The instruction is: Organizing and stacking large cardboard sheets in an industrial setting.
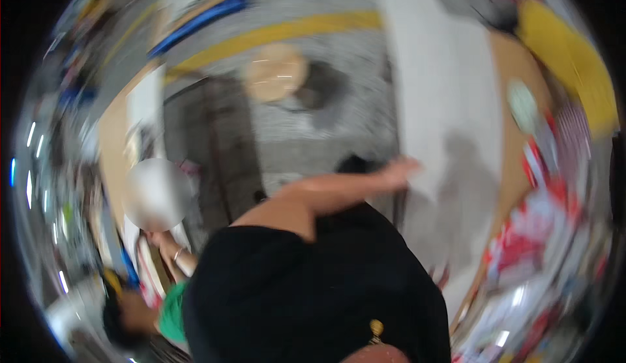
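Note:
My left arm reaches across in front of my black shirt [313, 291] toward the right. My left hand [399, 172] is at the edge of a long table with a white top [443, 69]. Its fingers look stretched out, though motion smears them, and I see nothing in them. Whether it touches the table edge cannot be told. A small skin-coloured patch [443, 278] shows at the right side of my shirt, over the white surface. It may be part of my right hand; the rest is hidden. A shadow [460, 167] lies on the white top.
A round tan stool [276, 71] stands on the grey floor ahead. At left, a person in a green sleeve [173, 314] works at another table [114, 135]. Red and white packages [535, 226] and a yellow sheet-like thing [567, 56] lie on the right. A yellow line [280, 30] crosses the floor.

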The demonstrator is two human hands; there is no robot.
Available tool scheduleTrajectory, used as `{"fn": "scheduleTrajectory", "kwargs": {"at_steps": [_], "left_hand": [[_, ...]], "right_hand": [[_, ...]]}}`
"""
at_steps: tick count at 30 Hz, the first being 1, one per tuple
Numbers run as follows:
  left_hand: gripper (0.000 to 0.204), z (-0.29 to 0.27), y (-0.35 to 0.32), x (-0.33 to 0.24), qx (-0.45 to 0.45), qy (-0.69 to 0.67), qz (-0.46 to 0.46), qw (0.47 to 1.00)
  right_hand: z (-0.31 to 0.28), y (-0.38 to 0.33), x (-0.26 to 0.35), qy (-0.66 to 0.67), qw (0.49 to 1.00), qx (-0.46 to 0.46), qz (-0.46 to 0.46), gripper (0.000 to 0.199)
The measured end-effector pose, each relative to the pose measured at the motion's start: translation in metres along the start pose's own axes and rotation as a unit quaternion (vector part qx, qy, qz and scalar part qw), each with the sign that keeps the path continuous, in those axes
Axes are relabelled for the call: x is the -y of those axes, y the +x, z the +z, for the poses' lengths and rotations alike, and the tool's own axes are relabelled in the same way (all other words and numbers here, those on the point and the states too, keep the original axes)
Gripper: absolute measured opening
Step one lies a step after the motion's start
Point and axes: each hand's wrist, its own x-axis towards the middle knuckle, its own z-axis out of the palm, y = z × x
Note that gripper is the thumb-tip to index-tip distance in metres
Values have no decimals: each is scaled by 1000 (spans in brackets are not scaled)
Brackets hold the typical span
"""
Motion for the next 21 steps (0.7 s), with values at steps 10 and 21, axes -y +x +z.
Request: {"fn": "scheduleTrajectory", "kwargs": {"at_steps": [10,21], "left_hand": [[23,-2,31,-34,29,-527,-413,742],[26,-12,63,-11,17,-356,-340,870]], "right_hand": [[72,247,91,-27,995,-63,-68,46],[86,275,93,178,981,28,77,32]]}}
